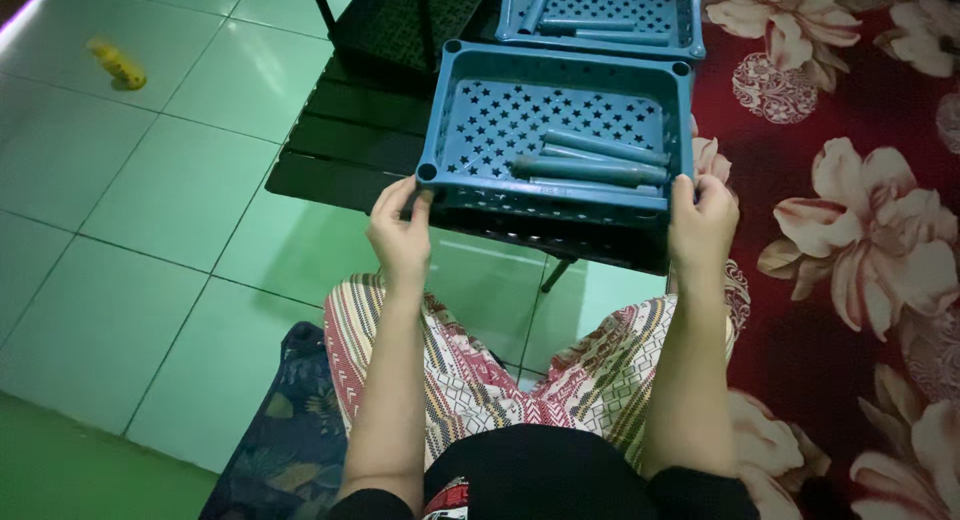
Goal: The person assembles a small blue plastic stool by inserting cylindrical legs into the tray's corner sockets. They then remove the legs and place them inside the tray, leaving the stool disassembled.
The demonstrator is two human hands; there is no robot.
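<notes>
Left grip (400, 230) and right grip (700, 220) clamp blue tray (450, 90) by near corners.

This is looking like a room in a home, seen from a person sitting low on a dark patterned cushion (290, 430). Pale green floor tiles (150, 180) are spreading toward nine and eleven o'clock, and a red floral carpet (850, 180) is covering the side toward three o'clock. A low black table (340, 150) is standing at twelve o'clock, carrying blue plastic shelf trays (560, 100). A small yellow bottle (118, 64) is lying on the tiles toward ten o'clock.
</notes>
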